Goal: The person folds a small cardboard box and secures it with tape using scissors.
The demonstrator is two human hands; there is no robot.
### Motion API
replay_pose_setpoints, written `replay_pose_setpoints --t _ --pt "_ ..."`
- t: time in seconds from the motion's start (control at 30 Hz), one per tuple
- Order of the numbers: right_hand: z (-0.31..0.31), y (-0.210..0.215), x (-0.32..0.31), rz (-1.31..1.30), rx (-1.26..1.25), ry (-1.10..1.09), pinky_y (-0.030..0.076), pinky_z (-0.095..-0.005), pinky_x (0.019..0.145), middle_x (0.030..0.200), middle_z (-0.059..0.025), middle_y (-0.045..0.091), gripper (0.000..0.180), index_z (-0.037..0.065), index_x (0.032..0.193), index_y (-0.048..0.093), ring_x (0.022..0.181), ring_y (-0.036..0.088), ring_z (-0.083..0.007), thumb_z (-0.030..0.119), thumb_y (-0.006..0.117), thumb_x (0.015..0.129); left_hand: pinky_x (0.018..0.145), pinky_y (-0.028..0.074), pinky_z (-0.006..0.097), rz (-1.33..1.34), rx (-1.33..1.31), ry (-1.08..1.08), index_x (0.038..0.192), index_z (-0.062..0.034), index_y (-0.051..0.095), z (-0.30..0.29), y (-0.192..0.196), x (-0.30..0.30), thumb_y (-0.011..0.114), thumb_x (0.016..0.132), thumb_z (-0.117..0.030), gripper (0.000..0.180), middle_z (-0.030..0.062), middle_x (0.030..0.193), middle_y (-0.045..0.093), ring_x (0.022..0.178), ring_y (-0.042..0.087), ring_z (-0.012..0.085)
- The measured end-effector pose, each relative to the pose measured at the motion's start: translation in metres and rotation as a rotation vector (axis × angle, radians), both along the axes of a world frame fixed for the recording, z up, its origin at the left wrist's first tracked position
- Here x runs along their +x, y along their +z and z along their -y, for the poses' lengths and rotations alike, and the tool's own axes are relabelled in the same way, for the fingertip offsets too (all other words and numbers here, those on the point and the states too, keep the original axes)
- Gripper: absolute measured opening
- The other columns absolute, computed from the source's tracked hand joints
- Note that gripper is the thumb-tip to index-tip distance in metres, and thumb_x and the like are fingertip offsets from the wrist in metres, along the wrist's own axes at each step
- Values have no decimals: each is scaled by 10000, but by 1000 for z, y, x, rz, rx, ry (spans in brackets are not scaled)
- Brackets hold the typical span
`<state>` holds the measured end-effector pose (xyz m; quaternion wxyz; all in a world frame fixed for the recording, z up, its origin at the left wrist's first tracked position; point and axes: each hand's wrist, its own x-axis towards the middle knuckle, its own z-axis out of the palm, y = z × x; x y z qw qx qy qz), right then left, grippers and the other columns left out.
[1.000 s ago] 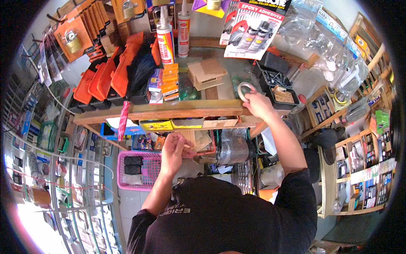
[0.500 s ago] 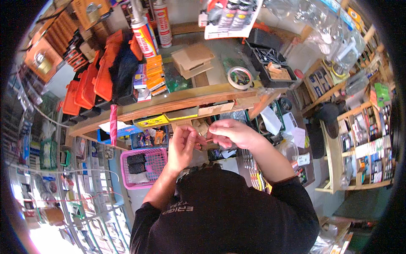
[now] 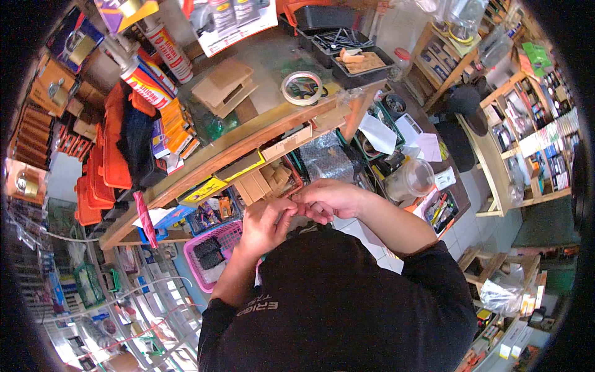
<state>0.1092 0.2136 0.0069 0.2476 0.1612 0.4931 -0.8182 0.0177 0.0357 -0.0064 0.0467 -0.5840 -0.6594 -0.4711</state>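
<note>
My left hand (image 3: 268, 224) and my right hand (image 3: 334, 199) meet in front of my chest, below the counter edge. The fingers of both are bent inward, thumbs against fingertips. Whatever they pinch, if anything, is too small to make out. Just beyond them, in the shelf under the counter, are folded brown cardboard pieces (image 3: 253, 185). To the left of my left hand is a pink plastic basket (image 3: 191, 255) with dark packs inside.
The wooden counter (image 3: 204, 162) bears flat cardboard pieces (image 3: 224, 80), a tape roll (image 3: 286, 93), sealant tubes (image 3: 170, 53) and a black case (image 3: 362, 77) of screws. Orange bins (image 3: 115, 155) line its left. A clear round container (image 3: 403, 181) and papers (image 3: 377, 132) lie to the right.
The view has turned, so the counter appears tilted and further left. My hands have come closer together, and their fingertips now almost touch.
</note>
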Motion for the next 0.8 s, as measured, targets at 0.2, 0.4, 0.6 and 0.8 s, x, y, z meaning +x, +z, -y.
replay_pose_setpoints --t 0.2,0.4,0.6,0.8 --pt "-6 -12 13 -47 -25 -16 335 -204 355 664 -68 582 174 3 833 612 450 539 -132 173 585 801 545 511 327 -190 33 -112 920 -76 552 -13 5 1 682 720 -29 243 60 746 639 635 645 229" --pt "-9 -11 21 -72 -31 -5 330 -197 360 655 -50 564 142 15 828 600 463 532 -117 154 591 802 539 507 311 -290 101 -188 922 -72 565 -20 5 2 714 672 -37 293 52 719 617 618 633 214" --pt "-10 -2 27 -128 66 -172 357 -191 398 674 -35 562 110 18 838 583 486 517 -91 127 567 842 550 509 313 -337 152 -179 904 -68 568 -28 3 2 734 668 -58 289 56 701 617 581 615 203" --pt "-6 3 29 -322 219 -419 358 -183 455 691 6 545 53 29 863 583 526 471 -53 71 551 863 548 508 314 -318 182 -123 906 -64 568 -32 -7 0 757 678 -85 297 55 698 624 575 615 209"
